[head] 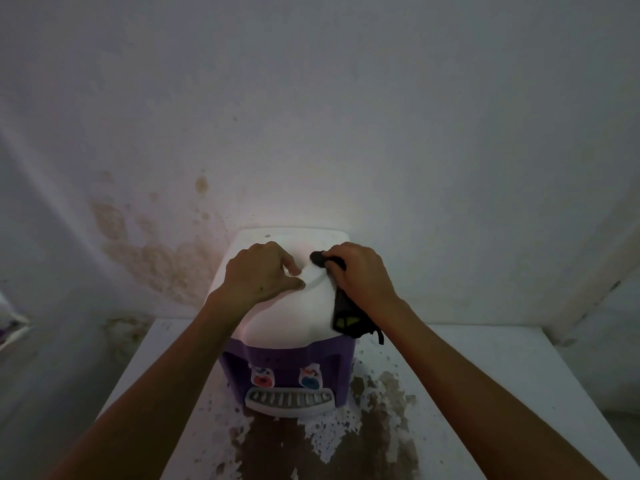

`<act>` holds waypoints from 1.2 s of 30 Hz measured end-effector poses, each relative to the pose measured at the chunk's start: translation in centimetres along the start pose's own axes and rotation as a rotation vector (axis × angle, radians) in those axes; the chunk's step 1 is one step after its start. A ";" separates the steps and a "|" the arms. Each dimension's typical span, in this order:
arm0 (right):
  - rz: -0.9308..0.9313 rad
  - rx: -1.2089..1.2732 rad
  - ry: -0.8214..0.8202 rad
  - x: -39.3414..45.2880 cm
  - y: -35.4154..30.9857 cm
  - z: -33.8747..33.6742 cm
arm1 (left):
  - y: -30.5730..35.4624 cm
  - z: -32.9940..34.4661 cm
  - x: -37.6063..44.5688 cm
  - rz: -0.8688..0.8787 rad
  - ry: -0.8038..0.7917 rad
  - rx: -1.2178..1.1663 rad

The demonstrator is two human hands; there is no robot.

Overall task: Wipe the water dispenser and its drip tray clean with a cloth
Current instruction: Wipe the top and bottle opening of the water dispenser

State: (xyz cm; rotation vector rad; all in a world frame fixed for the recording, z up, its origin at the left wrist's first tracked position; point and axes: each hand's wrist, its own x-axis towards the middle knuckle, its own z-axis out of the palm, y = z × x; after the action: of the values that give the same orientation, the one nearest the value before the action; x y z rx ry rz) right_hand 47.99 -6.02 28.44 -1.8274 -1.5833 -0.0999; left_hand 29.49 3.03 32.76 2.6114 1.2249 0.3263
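A small water dispenser with a white top and purple front stands on a white table against the wall. Its grey slotted drip tray juts out at the bottom front, below a red tap and a blue tap. My left hand rests on the white top, fingers curled at the rim of the central recess, holding nothing. My right hand presses a dark cloth onto the top's right side. One end of the cloth pokes out past my fingers; the rest hangs over the right edge.
The white table has peeling paint and brown bare patches in front of the dispenser. A stained wall rises right behind it. The lighting is dim. A pale object shows at the far left edge.
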 end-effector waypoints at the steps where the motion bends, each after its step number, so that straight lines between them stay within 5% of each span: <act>1: 0.039 -0.006 0.004 0.5 0.5 0.0 | -0.1 0.0 0.0 0.006 0.004 0.005; 13: 0.178 -0.005 -0.174 2.3 2.4 -1.3 | 0.3 1.7 2.8 0.324 -0.015 -0.068; 21: 0.158 -0.138 -0.145 3.0 2.7 -0.2 | 0.0 3.6 3.5 0.381 0.080 -0.043; 36: 0.327 0.004 -0.107 8.9 4.8 2.1 | -1.0 5.6 2.9 0.369 0.262 -0.273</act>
State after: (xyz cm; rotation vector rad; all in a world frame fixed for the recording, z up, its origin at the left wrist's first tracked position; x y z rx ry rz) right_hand 53.71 2.58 29.06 -2.0923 -1.3300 0.1524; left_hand 32.22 5.21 27.48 2.5933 0.6907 0.8620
